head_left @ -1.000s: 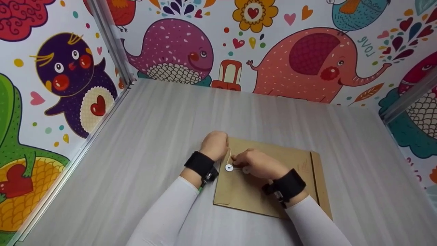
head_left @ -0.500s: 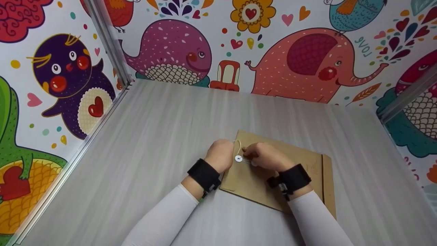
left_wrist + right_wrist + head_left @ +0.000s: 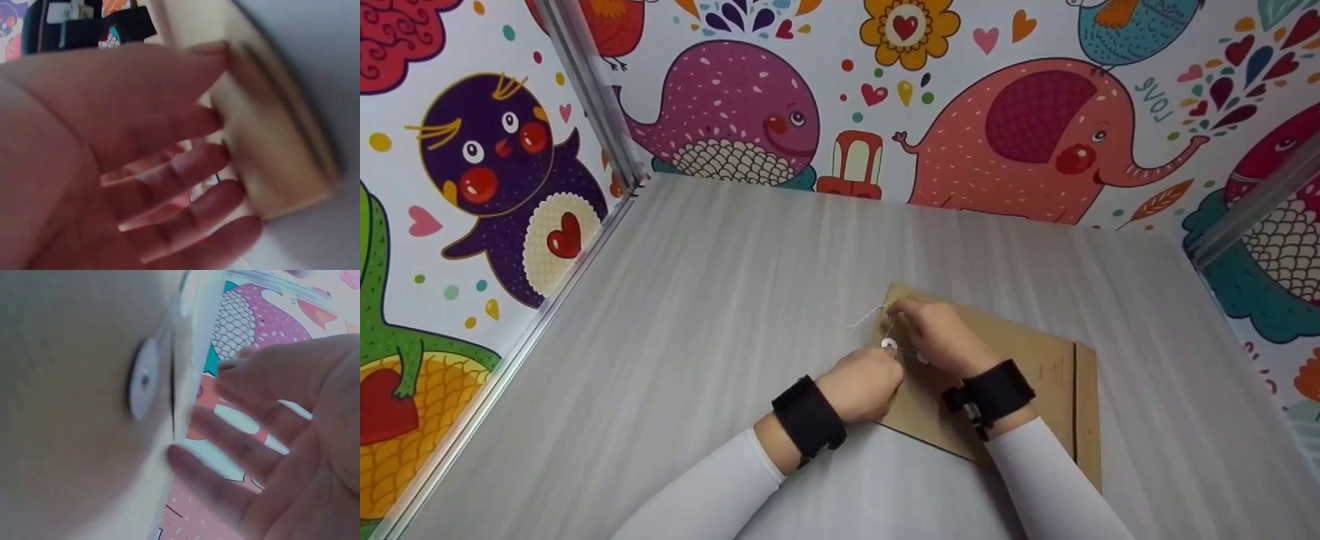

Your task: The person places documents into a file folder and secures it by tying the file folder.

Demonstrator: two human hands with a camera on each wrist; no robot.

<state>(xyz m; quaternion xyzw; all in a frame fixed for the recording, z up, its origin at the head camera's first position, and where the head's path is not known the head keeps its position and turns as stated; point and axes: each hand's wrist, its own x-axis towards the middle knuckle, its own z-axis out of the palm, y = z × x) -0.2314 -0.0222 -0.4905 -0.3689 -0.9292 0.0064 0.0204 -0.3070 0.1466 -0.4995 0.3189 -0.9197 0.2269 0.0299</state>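
Note:
A brown kraft envelope [image 3: 997, 375] lies askew on the table, with a white button disc [image 3: 889, 343] near its left edge and a second disc [image 3: 144, 379] beside it. My left hand [image 3: 861, 384] is at that left edge, fingertips right by the first disc. In the left wrist view its thumb and fingers are apart, tips against the envelope's surface. My right hand [image 3: 941, 334] reaches over the top left corner and pinches a thin string [image 3: 865, 316] between thumb and finger. The string's loose end sticks out left past the envelope; the right hand partly covers the second disc.
The pale wood-grain table [image 3: 720, 285] extends around the envelope. Printed cartoon walls [image 3: 877, 97] enclose its back and sides, with a metal rail [image 3: 510, 360] along the left edge. Black straps [image 3: 810, 420] with cameras sit on both wrists.
My left hand has left the string and come down toward the near side of the disc. The right hand has moved up to the string. The envelope has shifted right and turned slightly.

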